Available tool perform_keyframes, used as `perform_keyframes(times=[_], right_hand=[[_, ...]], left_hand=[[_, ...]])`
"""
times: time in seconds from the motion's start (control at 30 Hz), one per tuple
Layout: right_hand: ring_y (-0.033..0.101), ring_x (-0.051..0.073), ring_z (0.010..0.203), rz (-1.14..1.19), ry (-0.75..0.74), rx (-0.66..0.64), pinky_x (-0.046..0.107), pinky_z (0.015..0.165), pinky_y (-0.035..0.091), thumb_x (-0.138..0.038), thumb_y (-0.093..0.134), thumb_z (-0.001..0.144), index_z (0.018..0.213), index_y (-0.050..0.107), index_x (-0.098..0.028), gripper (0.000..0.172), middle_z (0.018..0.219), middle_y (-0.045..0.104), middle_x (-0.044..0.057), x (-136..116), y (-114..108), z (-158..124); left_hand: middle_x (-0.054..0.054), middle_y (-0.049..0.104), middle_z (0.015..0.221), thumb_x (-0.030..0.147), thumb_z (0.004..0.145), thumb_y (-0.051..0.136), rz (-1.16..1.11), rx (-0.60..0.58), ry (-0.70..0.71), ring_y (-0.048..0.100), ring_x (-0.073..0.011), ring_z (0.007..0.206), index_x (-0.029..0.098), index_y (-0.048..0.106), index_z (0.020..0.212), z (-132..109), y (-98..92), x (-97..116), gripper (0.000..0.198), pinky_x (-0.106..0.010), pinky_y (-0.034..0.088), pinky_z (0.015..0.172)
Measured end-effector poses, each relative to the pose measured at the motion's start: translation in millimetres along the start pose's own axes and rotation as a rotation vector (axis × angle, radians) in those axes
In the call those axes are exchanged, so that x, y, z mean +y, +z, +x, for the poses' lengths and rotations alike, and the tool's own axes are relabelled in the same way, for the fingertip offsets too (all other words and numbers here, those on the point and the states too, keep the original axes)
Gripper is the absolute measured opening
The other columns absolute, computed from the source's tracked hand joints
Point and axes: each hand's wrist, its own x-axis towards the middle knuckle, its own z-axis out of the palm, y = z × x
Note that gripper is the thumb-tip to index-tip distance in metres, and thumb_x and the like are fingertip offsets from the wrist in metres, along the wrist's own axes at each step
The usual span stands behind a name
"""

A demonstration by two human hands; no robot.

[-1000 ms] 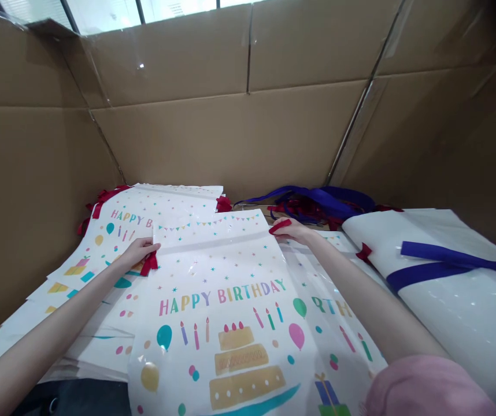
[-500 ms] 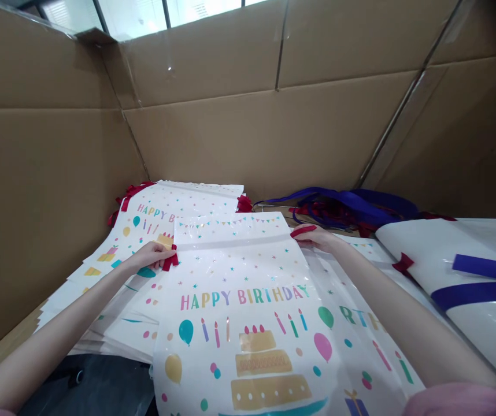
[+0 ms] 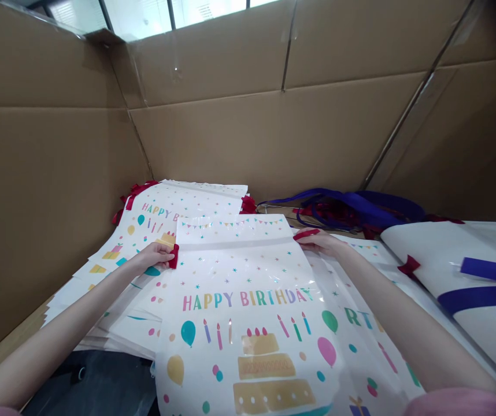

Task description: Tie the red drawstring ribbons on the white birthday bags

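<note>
A white printed sheet (image 3: 248, 260) reading HAPPY BIRTHDAY, with a tiered cake, candles and balloons, lies in front of me; its lower part runs out of view. My left hand (image 3: 159, 254) pinches a short dark red ribbon (image 3: 173, 257) at the sheet's upper left edge. At the upper right edge, my right hand (image 3: 319, 241) is closed on another red ribbon (image 3: 307, 233), which lies along its fingers. Some right fingertips are hidden behind the sheet and hand. Beneath it on the right shows a second sheet with the same print.
On the left is a stack of similar printed sheets (image 3: 204, 199) with red ribbons at their corners. Blue-purple ribbons (image 3: 352, 202) lie tangled at the back. A folded white bundle (image 3: 421, 242) with a blue strap sits right. Tall cardboard walls (image 3: 230, 138) enclose the place.
The left red ribbon's two hanging ends now look gathered together at my left fingers. My right hand keeps its hold. The whole view has shifted slightly.
</note>
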Motion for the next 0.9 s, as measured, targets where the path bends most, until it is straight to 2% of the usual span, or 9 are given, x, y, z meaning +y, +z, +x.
perform_keyframes(times=[0.2, 0.37, 0.63, 0.9], right_hand=[[0.067, 0.016, 0.073, 0.027, 0.029, -0.011, 0.026, 0.075, 0.058, 0.001, 0.072, 0.057, 0.070, 0.062, -0.019, 0.026, 0.073, 0.068, 0.001, 1.2, 3.9, -1.3], [0.067, 0.018, 0.073, -0.019, 0.006, 0.041, 0.030, 0.075, 0.059, 0.001, 0.072, 0.057, 0.068, 0.061, -0.019, 0.026, 0.071, 0.067, 0.001, 3.1, 3.8, -3.2], [0.067, 0.017, 0.082, 0.066, 0.009, -0.108, 0.026, 0.078, 0.057, 0.000, 0.071, 0.060, 0.080, 0.063, -0.019, 0.029, 0.084, 0.069, 0.002, 6.6, -4.8, -1.6], [0.067, 0.015, 0.073, 0.076, -0.011, 0.007, 0.021, 0.066, 0.057, -0.002, 0.080, 0.050, 0.075, 0.062, -0.017, 0.034, 0.075, 0.067, 0.001, 12.2, 0.7, 2.3]], left_hand=[[-0.002, 0.065, 0.060, 0.040, 0.058, 0.081, -0.003, 0.024, 0.000, 0.054, -0.0098, 0.050, 0.014, 0.062, 0.069, 0.7, -0.1, -1.3, 0.033, -0.020, 0.042, 0.048], [-0.002, 0.066, 0.060, 0.039, 0.052, 0.084, -0.014, 0.084, -0.035, 0.055, -0.0100, 0.049, 0.014, 0.060, 0.069, -4.9, 2.1, 2.9, 0.038, -0.020, 0.041, 0.047], [-0.003, 0.068, 0.064, 0.036, 0.052, 0.084, -0.059, 0.062, -0.020, 0.060, -0.0109, 0.055, 0.013, 0.060, 0.073, -5.6, 0.2, -1.2, 0.039, -0.019, 0.044, 0.053], [-0.005, 0.070, 0.068, 0.032, 0.051, 0.083, -0.050, 0.044, -0.027, 0.063, -0.0138, 0.061, 0.012, 0.063, 0.076, -10.0, 0.5, 3.2, 0.038, -0.021, 0.046, 0.056]])
